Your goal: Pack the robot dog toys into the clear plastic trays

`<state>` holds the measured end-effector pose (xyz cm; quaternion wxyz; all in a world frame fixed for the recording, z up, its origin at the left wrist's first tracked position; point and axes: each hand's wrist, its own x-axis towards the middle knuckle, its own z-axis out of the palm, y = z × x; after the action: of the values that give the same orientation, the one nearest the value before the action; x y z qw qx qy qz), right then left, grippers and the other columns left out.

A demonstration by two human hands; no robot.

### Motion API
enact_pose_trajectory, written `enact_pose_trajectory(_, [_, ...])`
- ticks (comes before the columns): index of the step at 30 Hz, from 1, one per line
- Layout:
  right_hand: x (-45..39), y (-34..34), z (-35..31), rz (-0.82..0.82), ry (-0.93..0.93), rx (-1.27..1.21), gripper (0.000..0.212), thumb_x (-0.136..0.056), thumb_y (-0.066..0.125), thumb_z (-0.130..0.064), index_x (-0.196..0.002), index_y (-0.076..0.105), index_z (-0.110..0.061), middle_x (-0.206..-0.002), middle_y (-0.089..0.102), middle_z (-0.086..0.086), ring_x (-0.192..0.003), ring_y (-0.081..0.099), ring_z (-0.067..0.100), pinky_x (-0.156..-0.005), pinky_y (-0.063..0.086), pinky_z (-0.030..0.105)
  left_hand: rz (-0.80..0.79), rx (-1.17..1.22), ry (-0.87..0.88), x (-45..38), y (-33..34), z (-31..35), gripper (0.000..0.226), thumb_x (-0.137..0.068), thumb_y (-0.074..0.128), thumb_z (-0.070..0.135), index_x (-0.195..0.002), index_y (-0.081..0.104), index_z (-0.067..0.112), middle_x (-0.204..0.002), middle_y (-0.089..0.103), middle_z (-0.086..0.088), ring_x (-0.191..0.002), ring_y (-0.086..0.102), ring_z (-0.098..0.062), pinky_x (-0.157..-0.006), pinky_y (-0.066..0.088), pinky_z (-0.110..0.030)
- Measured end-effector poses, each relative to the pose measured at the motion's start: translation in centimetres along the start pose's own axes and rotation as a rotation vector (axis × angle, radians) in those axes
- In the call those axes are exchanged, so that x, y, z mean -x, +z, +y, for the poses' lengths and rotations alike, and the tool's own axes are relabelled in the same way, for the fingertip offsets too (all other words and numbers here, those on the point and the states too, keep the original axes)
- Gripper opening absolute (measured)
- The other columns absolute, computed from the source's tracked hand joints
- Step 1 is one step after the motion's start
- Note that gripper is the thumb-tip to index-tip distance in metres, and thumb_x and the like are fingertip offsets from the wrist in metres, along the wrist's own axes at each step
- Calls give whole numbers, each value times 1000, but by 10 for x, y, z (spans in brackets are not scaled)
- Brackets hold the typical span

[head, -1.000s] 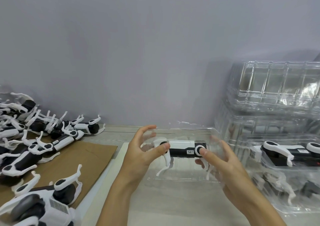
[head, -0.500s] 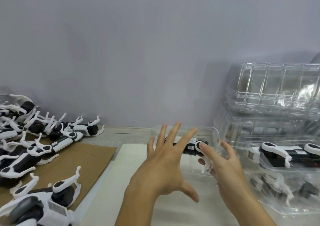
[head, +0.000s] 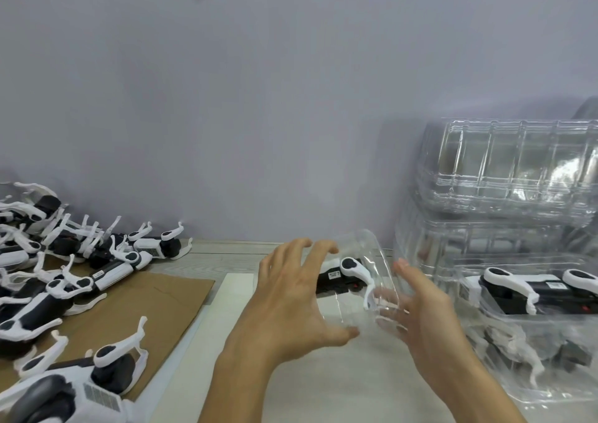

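Packing in progress, well short of complete. One robot dog toy (head: 343, 277) seated in a clear plastic tray (head: 380, 260) at desk (head: 339, 390) centre, tray tilted, far rim raised. Second filled tray (head: 534, 335) just right of it, holding another black-and-white toy (head: 524, 288) on top and further toys dimly visible beneath; exact count not readable through the plastic. Stack of empty clear trays (head: 511, 176) behind, against the wall. Large pile of unpacked robot dog toys (head: 55, 260) on the left, partly on a sheet of brown cardboard (head: 145, 309), with more toys at the lower left edge of view. Judged from the pile, most of the work left to do.

Left hand (head: 291, 303): palm down, fingers spread and arched over the near left side of the centre tray, thumb extended toward the right; fingertips at or just over the toy, contact not confirmable; nothing gripped. Right hand (head: 424, 309): fingers straight and relaxed, laid against the right wall of the tray, partly seen through the plastic; steadying, not clasping. Likely step in hand: settling the loaded tray before transfer to the filled ones on the right.
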<state>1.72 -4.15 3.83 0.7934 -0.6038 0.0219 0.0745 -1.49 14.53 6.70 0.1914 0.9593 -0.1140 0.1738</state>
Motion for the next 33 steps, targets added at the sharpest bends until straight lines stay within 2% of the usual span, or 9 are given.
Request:
enact_pose_trajectory(7, [1,1,-1,10,-40,-167,42,-92,49,-50,-126,59,-26,-97,76,10,-81,69,27,-75,49,40,67,102,-55,-1,-4,-10,66,-49,63,81,-102,41,48,-126,34,24,-124,31,-5,-98,28,-19])
enact_pose_trajectory(11, [4,0,-4,0,-76,-226,46,-98,37,-52,-133,55,-28,-106,75,11,-101,71,31,-87,48,45,202,426,-159,2,-11,-22,62,-47,73,75,-99,53,46,-117,47,33,-118,44,5,-88,33,-9])
enact_pose_trajectory(14, [5,-1,-5,9,-87,-250,45,-99,35,-51,-132,56,-30,-110,74,10,-107,68,30,-90,47,47,263,734,-230,4,-10,-32,52,-54,78,66,-95,60,39,-115,66,15,-117,57,-8,-104,41,-29])
enact_pose_trajectory(18, [6,1,-3,37,-94,-203,41,-100,36,-49,-128,60,-31,-108,75,6,-106,68,25,-86,48,44,254,1068,-251,6,3,-27,46,-64,75,54,-102,67,28,-112,72,-2,-110,65,-20,-90,51,-27])
enact_pose_trajectory(21, [8,5,-1,61,-144,-68,35,-101,39,-43,-119,67,-30,-108,75,1,-106,67,21,-87,48,41,195,1312,-294,5,14,-17,74,-63,79,62,-115,63,12,-116,69,-15,-110,66,-29,-91,54,-40])
enact_pose_trajectory(26, [17,15,-3,27,-323,194,32,-81,57,-52,-106,73,-41,-114,68,-20,-112,58,-1,-96,44,31,95,1732,-452,8,22,-11,76,-42,85,74,-100,74,26,-118,69,-10,-103,65,-30,-70,55,-37])
enact_pose_trajectory(29, [21,22,-9,9,-453,307,29,-77,58,-51,-103,70,-46,-117,64,-18,-114,55,-2,-87,42,17,93,1923,-571,8,27,-10,90,-36,88,70,-111,71,24,-136,58,-18,-125,54,-41,-92,49,-43])
enact_pose_trajectory(31, [24,26,-12,-12,-519,359,22,-79,65,-54,-101,68,-50,-116,63,-18,-112,55,-3,-87,44,22,65,2026,-557,9,26,-6,96,-41,87,69,-122,68,22,-143,52,-22,-130,50,-45,-107,38,-58])
enact_pose_trajectory(33, [26,29,-14,-38,-561,396,21,-81,69,-57,-100,67,-52,-115,62,-19,-113,55,-2,-89,47,29,44,2119,-480,10,24,-5,95,-48,86,69,-128,65,21,-144,50,-24,-128,51,-46,-104,40,-61])
